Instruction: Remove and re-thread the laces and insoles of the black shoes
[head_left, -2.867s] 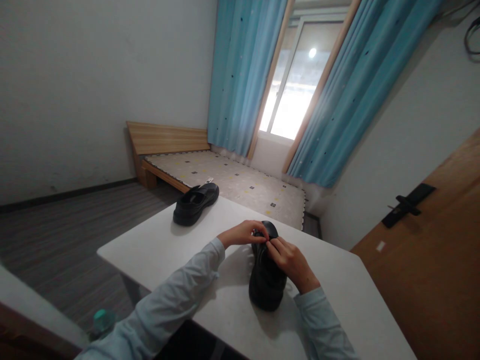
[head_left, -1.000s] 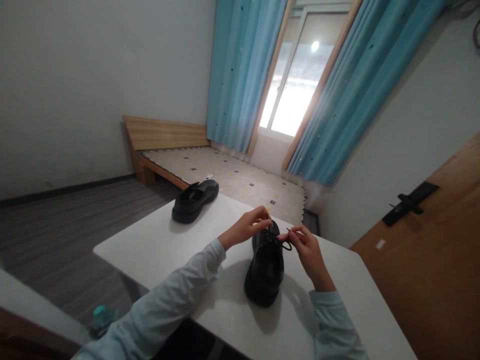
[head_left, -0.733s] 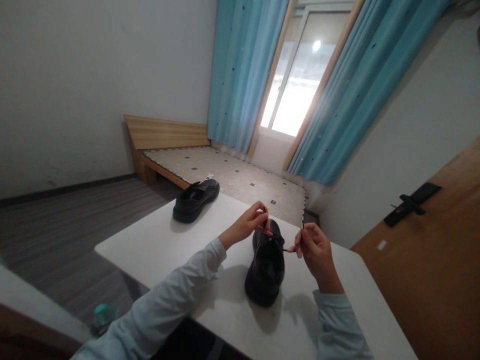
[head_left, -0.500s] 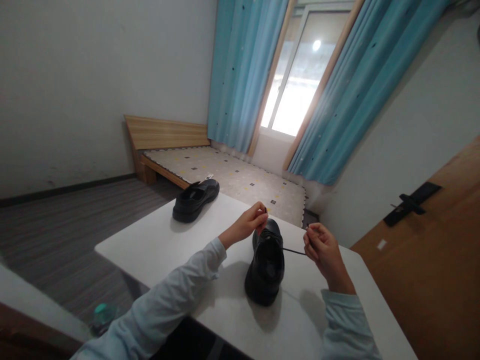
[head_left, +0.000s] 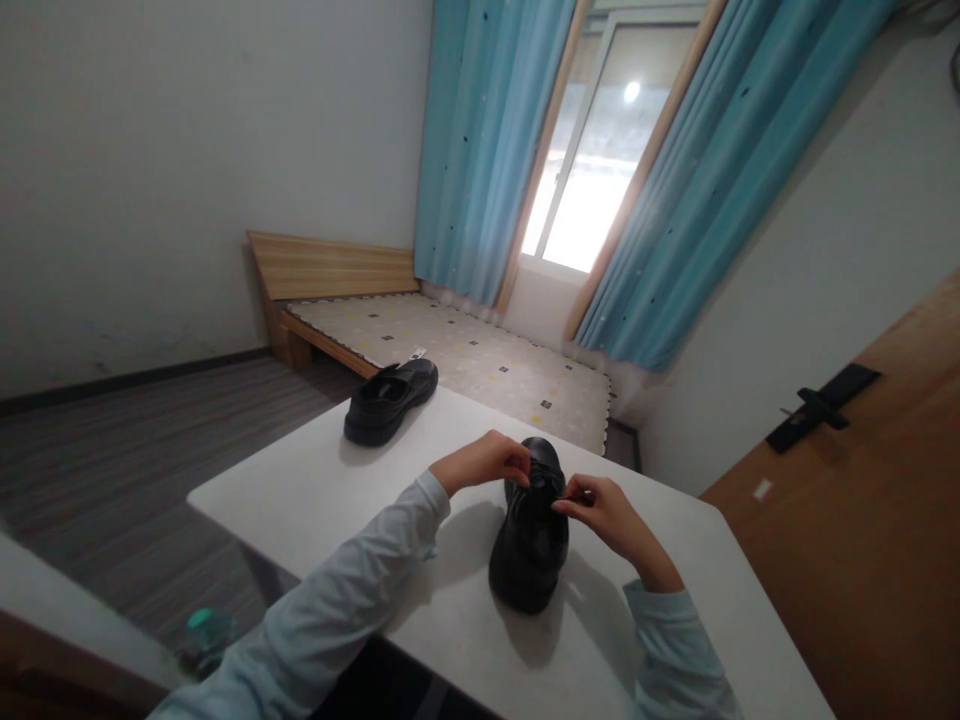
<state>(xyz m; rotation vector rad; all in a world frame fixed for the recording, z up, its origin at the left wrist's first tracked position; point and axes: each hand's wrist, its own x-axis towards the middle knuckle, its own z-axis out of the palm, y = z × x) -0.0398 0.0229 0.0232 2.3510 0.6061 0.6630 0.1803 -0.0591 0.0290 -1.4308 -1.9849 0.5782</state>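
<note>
A black shoe [head_left: 529, 550] stands on the white table [head_left: 292, 500], its toe pointing away from me. At the left side of its lacing, my left hand [head_left: 495, 460] is closed in a pinch; what it holds is too small to make out. My right hand [head_left: 596, 508] pinches a dark shoelace at the shoe's right side, close to the opening. Another black shoe [head_left: 390, 400] rests near the table's far left edge, away from both hands.
Beyond the table is a bed [head_left: 480, 350] with a wooden headboard [head_left: 330, 267]. Blue curtains [head_left: 491, 140] frame a window. A wooden door [head_left: 870, 500] is on the right, and a green-capped bottle [head_left: 206, 630] is at lower left.
My right hand has moved left to the shoe, and the lace that was stretched out to it no longer spans a gap. My left hand has come down slightly toward the lacing.
</note>
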